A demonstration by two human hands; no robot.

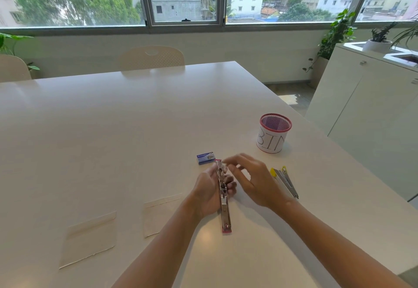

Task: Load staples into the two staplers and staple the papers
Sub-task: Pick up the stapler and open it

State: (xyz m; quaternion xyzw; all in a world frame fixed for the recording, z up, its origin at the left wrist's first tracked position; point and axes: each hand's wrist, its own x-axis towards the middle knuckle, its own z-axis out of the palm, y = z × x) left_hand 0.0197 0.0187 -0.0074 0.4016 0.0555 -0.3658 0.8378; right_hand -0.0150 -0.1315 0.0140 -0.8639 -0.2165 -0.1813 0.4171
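A pink stapler (224,201), swung wide open so its metal channel shows, lies lengthwise in my left hand (209,191), whose fingers curl round its middle. My right hand (251,178) hovers over the stapler's far end, blurred, with fingers spread; whether it pinches staples cannot be made out. A small blue staple box (205,158) sits just beyond the stapler. A yellow stapler (285,180), also opened out, lies on the table to the right of my right hand. Two sets of white papers (90,238) (158,213) lie at the near left.
A pink mesh cup (274,132) wrapped in paper marked "BIN" stands at the right on the white table (135,129). Chairs stand at the far side, a white cabinet (366,115) with plants at the right.
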